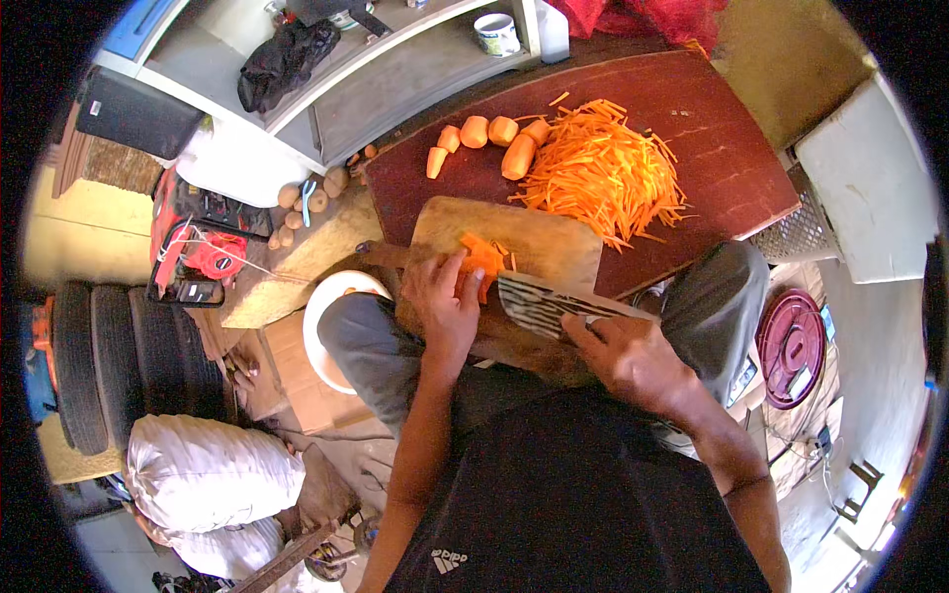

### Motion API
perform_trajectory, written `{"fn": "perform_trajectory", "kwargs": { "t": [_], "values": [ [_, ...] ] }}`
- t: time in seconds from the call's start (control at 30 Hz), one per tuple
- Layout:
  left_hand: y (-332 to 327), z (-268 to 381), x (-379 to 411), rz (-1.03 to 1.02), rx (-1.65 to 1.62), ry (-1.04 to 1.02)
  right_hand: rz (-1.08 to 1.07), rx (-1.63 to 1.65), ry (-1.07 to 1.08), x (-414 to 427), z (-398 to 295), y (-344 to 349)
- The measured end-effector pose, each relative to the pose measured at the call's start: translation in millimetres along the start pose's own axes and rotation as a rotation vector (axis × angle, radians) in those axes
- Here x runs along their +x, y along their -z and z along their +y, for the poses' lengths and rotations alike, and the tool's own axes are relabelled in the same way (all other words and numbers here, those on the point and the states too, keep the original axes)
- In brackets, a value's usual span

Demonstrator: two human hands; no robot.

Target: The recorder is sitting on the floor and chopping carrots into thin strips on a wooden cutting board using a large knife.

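Observation:
Pale wood shows on the cutting board, which lies at the near edge of a dark red tabletop. My left hand presses its fingers and thumb on cut carrot slices there. In my right hand is a wide-bladed kitchen knife, its blade dark with light stripes and just right of the slices. Beyond the board rises a large heap of carrot strips. Left of that heap sit several peeled carrot chunks. The knife's handle is mostly hidden by my fingers.
A white basin stands by my left knee. Several brown tubers and a blue peeler rest on a ledge. Further left are a red generator, tyres and white sacks. A maroon lid lies at right.

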State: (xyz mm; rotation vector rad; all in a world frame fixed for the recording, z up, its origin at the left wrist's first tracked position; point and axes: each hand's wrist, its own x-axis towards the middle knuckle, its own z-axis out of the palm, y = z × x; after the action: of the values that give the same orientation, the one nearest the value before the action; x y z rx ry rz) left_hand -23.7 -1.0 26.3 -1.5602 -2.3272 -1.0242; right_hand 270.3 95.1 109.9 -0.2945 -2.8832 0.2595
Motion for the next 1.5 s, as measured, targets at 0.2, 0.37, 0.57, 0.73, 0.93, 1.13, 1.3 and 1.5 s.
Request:
{"fn": "perform_trajectory", "kwargs": {
  "t": [0.2, 0.37, 0.57, 0.73, 0.93, 1.13, 1.3, 1.5],
  "values": [
    [3.6, 7.7, -8.5, 0.015, -0.014, 0.007, 0.129, 0.651, -0.425, 13.7, -2.9, -8.3],
    [13.5, 19.2, -13.0, -0.136, 0.098, 0.054, 0.235, 0.794, -0.403, 41.3, -3.2, -9.8],
    [6.9, 5.7, -22.0, -0.098, 0.102, 0.011, 0.190, 0.764, -0.368, 54.6, 4.0, -10.8],
    [4.7, 5.5, -22.9, -0.120, 0.098, 0.021, 0.259, 0.373, -0.240, 66.2, 22.9, -22.0],
    [2.0, 4.1, -22.4, -0.073, 0.069, -0.017, 0.234, -0.035, -0.068, 67.2, 45.7, -58.7],
    [-5.0, -3.3, -13.9, -0.046, 0.041, -0.051, 0.214, -0.087, -0.072, 59.4, 42.2, -66.2],
    [2.1, 7.3, -2.3, 0.061, -0.089, -0.113, 0.235, -0.024, -0.110, 66.0, 49.3, -81.7],
    [3.6, 2.9, -5.1, 0.118, -0.219, -0.076, 0.207, -0.031, -0.152, 68.8, 47.0, -82.1]
  ]
}}
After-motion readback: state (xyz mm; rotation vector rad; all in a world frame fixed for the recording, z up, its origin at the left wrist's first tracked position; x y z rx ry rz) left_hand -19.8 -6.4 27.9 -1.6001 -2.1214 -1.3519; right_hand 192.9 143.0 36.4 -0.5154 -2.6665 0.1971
